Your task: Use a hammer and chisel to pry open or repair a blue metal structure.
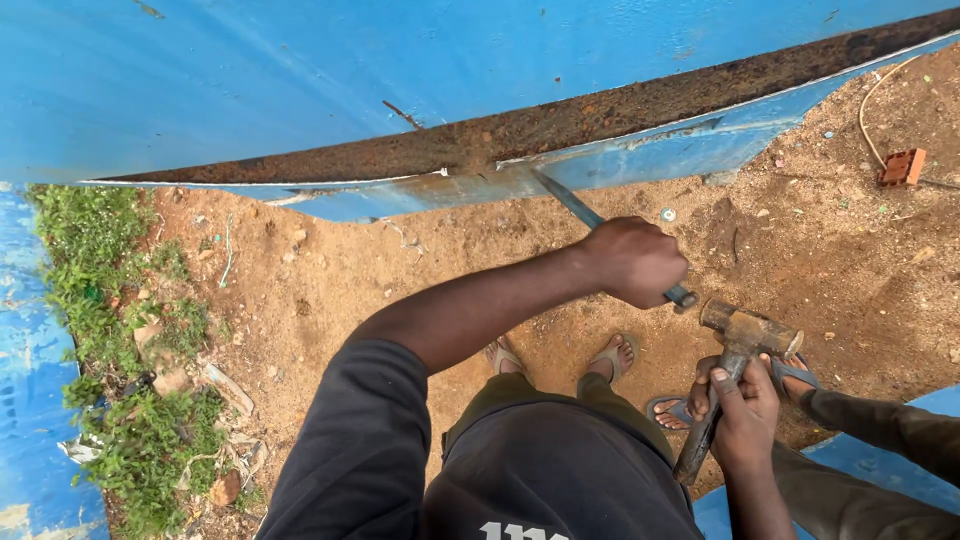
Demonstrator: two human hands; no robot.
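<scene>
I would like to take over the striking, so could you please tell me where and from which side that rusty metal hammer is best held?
Take the rusty metal hammer low on its long shaft, where the right hand holds it. The heavy head points up and away, toward the steel chisel in the left hand, so come from below, at the free lower end.

This is an outdoor work yard, a rough site for metalwork rather than an indoor workshop. Bare reddish-brown dirt ground [330,290] strewn with pebbles, a patch of weeds [120,330] along one side and a loose red brick [902,167] show it, as does the big blue-painted sheet-metal panel [300,70] with a rusty steel edge [600,115] standing over the soil.
</scene>
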